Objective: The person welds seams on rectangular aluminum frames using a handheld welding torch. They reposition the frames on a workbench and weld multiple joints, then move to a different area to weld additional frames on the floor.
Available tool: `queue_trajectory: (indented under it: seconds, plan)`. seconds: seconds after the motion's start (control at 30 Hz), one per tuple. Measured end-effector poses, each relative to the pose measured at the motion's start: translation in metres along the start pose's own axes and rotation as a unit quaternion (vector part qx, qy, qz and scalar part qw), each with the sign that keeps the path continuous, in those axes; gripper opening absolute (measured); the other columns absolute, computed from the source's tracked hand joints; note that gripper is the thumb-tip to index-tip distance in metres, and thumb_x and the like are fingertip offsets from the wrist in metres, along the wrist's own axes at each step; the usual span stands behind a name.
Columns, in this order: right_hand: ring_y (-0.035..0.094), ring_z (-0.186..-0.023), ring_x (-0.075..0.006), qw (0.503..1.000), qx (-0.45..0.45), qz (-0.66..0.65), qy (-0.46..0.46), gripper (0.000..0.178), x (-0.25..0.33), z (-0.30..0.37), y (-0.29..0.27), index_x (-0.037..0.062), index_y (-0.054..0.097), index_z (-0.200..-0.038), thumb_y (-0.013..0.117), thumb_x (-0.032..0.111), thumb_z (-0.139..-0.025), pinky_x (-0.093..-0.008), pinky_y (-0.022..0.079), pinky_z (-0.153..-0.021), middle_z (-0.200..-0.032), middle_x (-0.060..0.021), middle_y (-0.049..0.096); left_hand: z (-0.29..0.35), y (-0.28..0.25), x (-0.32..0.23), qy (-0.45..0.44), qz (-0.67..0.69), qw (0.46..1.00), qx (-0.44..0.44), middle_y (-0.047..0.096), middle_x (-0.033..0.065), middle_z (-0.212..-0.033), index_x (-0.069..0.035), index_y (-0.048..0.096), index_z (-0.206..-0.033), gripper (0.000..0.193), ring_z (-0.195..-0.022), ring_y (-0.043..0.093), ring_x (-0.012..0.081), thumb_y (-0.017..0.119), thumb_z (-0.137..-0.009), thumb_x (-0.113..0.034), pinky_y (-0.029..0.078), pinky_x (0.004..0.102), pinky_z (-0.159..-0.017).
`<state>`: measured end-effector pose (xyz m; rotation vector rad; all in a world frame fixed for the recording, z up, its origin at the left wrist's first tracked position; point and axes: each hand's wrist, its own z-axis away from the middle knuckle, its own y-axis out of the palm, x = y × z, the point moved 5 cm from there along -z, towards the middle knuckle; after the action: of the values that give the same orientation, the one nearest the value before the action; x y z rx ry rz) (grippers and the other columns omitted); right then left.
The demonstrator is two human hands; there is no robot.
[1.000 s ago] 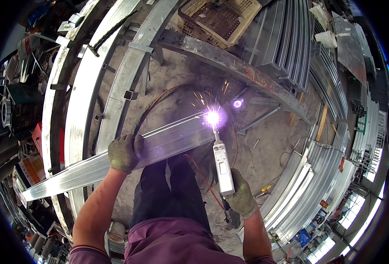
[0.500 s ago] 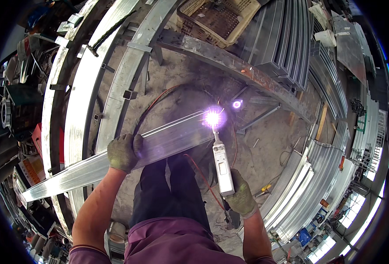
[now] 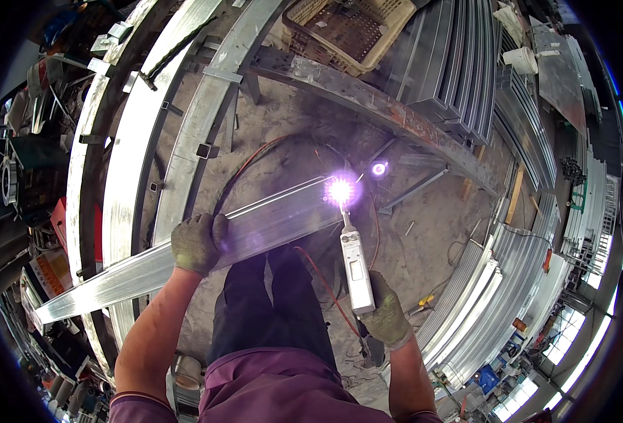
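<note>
My left hand [image 3: 197,244], in a grey-green work glove, is closed over a long silvery metal profile [image 3: 273,218] that slants up from lower left to the centre. My right hand [image 3: 387,315], gloved alike, grips the lower end of a white welding gun [image 3: 357,271]. The gun's nozzle reaches the profile's far right end, where a purple-white glare [image 3: 340,189] with sparks hides the tip and the metal beneath. Part of my right hand's fingers is hidden behind the gun.
Long metal beams [image 3: 199,134] stand at the left. A rusty rail [image 3: 389,113] crosses beyond the glare, near a plastic crate [image 3: 354,35]. Stacked profiles [image 3: 459,70] lie far right, with more [image 3: 495,296] nearer. A red-orange cable [image 3: 322,282] and yellow-handled pliers [image 3: 424,302] lie on the floor.
Both hands, the profile and the gun stay almost in place. The sparks around the glare differ in shape.
</note>
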<state>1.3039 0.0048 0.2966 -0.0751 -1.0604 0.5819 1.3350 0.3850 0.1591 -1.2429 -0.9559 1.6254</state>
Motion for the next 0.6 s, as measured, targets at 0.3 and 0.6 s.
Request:
queue_trajectory:
  seconds: [0.3, 0.6]
  plan:
    - [0.077, -0.108, -0.0296, 1.000, -0.004, 0.000, -0.012, 0.046, -0.0013, 0.0022, 0.0003, -0.0033, 0.059, -0.142, 0.074, 0.021, -0.106, -0.0410, 0.060, -0.094, -0.114, -0.0198, 0.075, 0.0004, 0.0031, 0.0013, -0.004, -0.004, 1.000, 0.007, 0.072, 0.0188, -0.084, -0.008, 0.073, -0.089, 0.040, -0.080, 0.072, 0.0446, 0.059, -0.111, -0.037, 0.055, 0.0587, -0.074]
    - [0.077, -0.106, -0.0279, 1.000, -0.003, -0.005, -0.009, 0.042, -0.0011, 0.0040, 0.0015, -0.0023, 0.060, -0.138, 0.074, 0.022, -0.106, -0.0403, 0.060, -0.092, -0.111, -0.0184, 0.075, -0.0001, 0.0013, 0.0000, -0.005, -0.005, 1.000, 0.000, 0.073, 0.0185, -0.085, -0.008, 0.073, -0.089, 0.040, -0.080, 0.072, 0.0444, 0.059, -0.111, -0.037, 0.055, 0.0587, -0.075]
